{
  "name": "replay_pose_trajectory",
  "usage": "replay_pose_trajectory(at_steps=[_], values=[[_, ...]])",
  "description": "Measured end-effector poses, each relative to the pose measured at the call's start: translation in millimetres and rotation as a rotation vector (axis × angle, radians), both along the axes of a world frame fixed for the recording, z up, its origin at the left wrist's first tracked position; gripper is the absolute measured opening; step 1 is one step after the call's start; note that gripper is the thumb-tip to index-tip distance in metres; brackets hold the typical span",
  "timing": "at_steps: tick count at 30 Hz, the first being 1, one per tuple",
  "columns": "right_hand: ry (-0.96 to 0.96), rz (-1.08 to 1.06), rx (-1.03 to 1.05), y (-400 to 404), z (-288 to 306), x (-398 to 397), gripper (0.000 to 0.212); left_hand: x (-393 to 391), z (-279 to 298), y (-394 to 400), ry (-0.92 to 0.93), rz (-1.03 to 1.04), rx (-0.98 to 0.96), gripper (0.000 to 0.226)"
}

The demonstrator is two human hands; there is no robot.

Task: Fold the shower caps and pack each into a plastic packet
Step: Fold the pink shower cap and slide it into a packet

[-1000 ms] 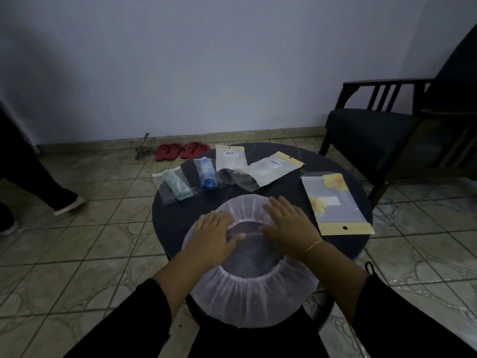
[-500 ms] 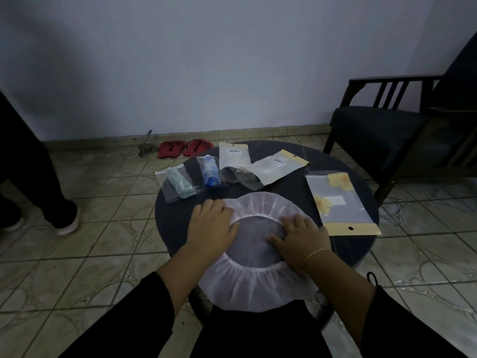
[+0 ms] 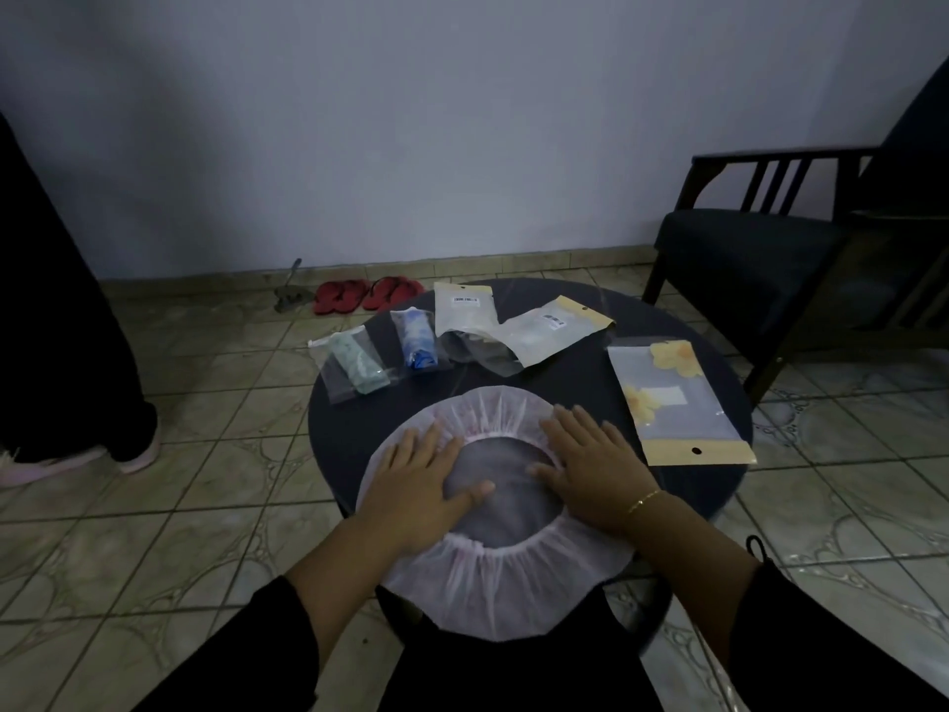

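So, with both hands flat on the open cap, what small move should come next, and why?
Probably fold the near half over the far half: the white shower cap lies spread and unfolded on the round table, with the left hand and right hand pressing it flat.

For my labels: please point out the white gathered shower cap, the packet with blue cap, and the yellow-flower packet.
white gathered shower cap (image 3: 493,583): head view, near ruffled rim.
clear packet with blue cap (image 3: 418,341): head view, blue roll.
flat yellow-flower plastic packet (image 3: 688,423): head view, clear middle.

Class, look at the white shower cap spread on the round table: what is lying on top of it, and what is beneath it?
Both hands, left hand and right hand, press flat on the shower cap. Beneath lies the dark table; the cap's near edge overhangs it. Anything else underneath is covered.
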State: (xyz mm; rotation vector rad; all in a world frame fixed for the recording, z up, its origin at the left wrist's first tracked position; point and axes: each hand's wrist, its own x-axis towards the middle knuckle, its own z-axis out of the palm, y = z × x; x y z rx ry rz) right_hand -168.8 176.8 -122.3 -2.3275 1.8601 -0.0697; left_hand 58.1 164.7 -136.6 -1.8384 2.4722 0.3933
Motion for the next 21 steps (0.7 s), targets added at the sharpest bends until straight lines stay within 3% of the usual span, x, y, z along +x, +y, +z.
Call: replay_pose_trajectory(at_steps=[3, 5, 9, 11, 14, 18, 21], values=[[0.001, -0.03, 0.087, 1.9, -10.2, -4.7, 0.07, 5.2, -6.4, -1.3, 0.038, -0.013, -0.05, 0.115], [0.012, -0.067, 0.095, 2.9, -10.2, -4.0, 0.07, 7.2, -5.6, -4.0, 0.083, -0.014, -0.098, 0.113], [0.043, -0.197, 0.038, 9.3, -9.6, -2.4, 0.073, 7.4, 4.0, -5.9, 0.104, 0.015, -0.543, 0.062], [0.113, -0.267, 0.009, 13.8, -5.1, -2.5, 0.078, 7.4, 14.8, -5.7, 0.048, 0.057, -0.451, 0.05], [0.225, -0.299, -0.014, 20.2, 12.8, 0.9, 0.083, 5.7, 29.0, -6.1, -0.101, 0.089, -0.318, 0.053], [0.312, -0.211, -0.012, 24.9, 33.3, 10.4, 0.057, -3.3, 34.9, 3.0, -0.183, 0.1, -0.337, 0.046], [0.248, -0.179, -0.126, 18.5, 34.2, 12.0, 0.044, -7.2, 26.7, 10.0, -0.123, 0.117, -0.139, 0.06]])
